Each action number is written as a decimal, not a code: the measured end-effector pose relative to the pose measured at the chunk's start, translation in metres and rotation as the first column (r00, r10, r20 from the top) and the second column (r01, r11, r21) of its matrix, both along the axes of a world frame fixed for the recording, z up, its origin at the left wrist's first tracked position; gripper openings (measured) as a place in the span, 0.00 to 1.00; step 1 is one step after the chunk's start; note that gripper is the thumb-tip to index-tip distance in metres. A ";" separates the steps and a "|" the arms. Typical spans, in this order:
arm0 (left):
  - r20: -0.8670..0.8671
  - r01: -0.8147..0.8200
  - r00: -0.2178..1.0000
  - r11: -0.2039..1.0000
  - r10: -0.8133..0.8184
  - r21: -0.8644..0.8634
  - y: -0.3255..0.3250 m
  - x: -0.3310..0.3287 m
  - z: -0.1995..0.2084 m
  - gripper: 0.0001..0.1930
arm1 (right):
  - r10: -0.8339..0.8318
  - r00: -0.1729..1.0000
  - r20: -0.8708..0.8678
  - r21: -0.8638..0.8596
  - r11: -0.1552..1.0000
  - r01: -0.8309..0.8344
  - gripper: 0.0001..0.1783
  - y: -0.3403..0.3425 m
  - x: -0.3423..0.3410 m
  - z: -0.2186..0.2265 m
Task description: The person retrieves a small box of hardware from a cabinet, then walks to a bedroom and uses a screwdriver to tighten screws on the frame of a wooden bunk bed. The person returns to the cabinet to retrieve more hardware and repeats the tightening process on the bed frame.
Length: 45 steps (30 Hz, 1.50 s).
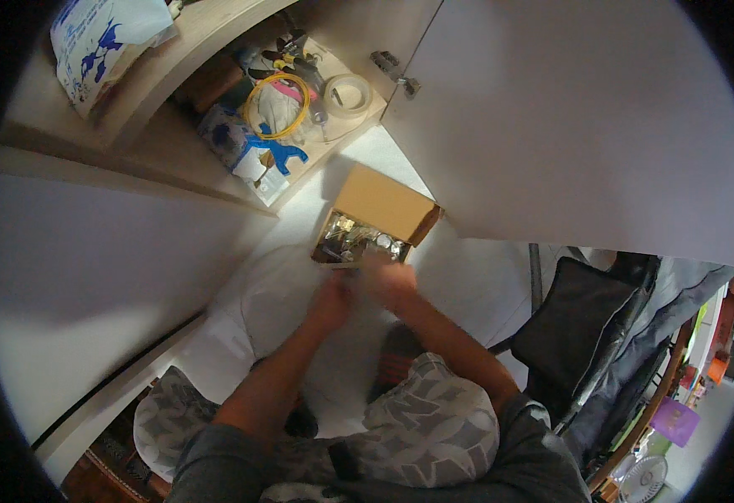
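A small cardboard box point(386, 199) stands on the white floor with its lid raised at the far side. Small metallic and shiny pieces point(354, 237) fill it, too jumbled to tell apart. Over the box's near right edge is my right hand point(389, 279), its fingers smeared by motion. My left hand point(332, 300) is just in front of the near left edge, close beside the right one and blurred too. Whatever either hand might hold does not show.
An open cabinet shelf point(359, 126) beyond the box carries a yellow cable coil point(307, 105), a roll of tape point(348, 95) and a blue plastic tool point(281, 154). The cabinet door point(568, 126) swings out at right. A black bag point(572, 323) lies right of my arm.
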<state>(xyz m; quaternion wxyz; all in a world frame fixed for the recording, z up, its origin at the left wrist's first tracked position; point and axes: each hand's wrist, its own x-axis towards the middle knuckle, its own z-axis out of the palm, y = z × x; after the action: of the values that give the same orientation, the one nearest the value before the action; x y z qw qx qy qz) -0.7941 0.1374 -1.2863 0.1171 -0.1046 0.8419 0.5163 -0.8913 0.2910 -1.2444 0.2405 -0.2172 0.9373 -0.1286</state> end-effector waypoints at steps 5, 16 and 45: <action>-0.042 -0.232 0.972 0.934 0.229 -0.270 0.004 -0.024 0.049 0.29 | 0.154 0.987 0.047 0.052 0.986 -0.156 0.13 0.015 0.024 0.017; 0.296 0.240 0.948 0.873 -0.116 -0.425 -0.008 -0.036 0.055 0.29 | -0.046 0.998 0.048 0.153 0.988 0.038 0.20 0.024 -0.025 0.012; 0.208 0.366 0.930 0.773 -0.302 -0.518 -0.007 -0.027 0.064 0.34 | -0.071 0.996 0.045 0.161 0.985 0.063 0.17 -0.015 -0.034 -0.012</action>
<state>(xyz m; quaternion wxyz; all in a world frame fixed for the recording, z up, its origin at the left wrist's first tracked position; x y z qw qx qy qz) -0.8214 0.1303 -1.2221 0.2194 -0.0114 0.9511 0.2173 -0.9255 0.2756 -1.2566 0.2761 -0.1623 0.9450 -0.0669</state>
